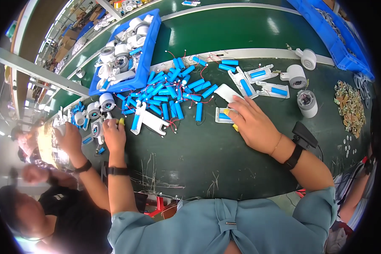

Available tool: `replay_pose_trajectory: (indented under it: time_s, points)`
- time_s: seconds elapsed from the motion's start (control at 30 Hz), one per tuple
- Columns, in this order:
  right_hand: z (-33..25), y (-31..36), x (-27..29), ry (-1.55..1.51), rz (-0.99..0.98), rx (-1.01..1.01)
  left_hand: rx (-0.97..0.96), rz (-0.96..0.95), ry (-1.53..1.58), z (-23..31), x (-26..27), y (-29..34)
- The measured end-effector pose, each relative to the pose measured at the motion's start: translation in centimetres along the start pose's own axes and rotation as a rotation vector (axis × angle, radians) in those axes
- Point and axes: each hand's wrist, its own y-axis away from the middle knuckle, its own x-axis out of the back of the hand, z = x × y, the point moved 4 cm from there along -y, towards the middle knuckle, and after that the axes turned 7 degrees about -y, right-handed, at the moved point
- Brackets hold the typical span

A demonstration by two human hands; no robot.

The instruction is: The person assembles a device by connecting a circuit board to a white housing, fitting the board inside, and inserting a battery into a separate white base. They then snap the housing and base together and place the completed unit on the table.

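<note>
My left hand [115, 134], a yellow finger cot on its thumb, has its fingers curled at the right side of a white fan head [96, 129]; its grip is partly hidden. My right hand [258, 127] bends over a small white casing [218, 120] that holds a blue battery cell [225, 116]. Its yellow-covered thumb and forefinger pinch the casing's right end on the table. Just beyond those fingers lies a white casing cover [225, 92]. A white handle shell with a clip-shaped end [153, 122] rests between the hands.
Blue battery cells with red wires [167, 91] are heaped mid-table. A blue crate [151, 48] of white fan heads stands back left. Filled casings [261, 74], upright fan heads [307, 103] and circuit boards [349, 108] lie right. A co-worker's hand [70, 142] works beside my left hand.
</note>
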Motion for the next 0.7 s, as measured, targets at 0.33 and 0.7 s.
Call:
replay_pose_trajectory:
  time_s: [0.33,0.7]
  points:
    - [-1.0,2.5,1.1,-0.041,-0.022,-0.084,-0.161,0.238,-0.249,-0.3,4.5,3.6]
    - [-4.0,4.2,1.8,-0.317,0.139,-0.024,0.022,-0.058,0.612,4.2,-2.6,-2.6]
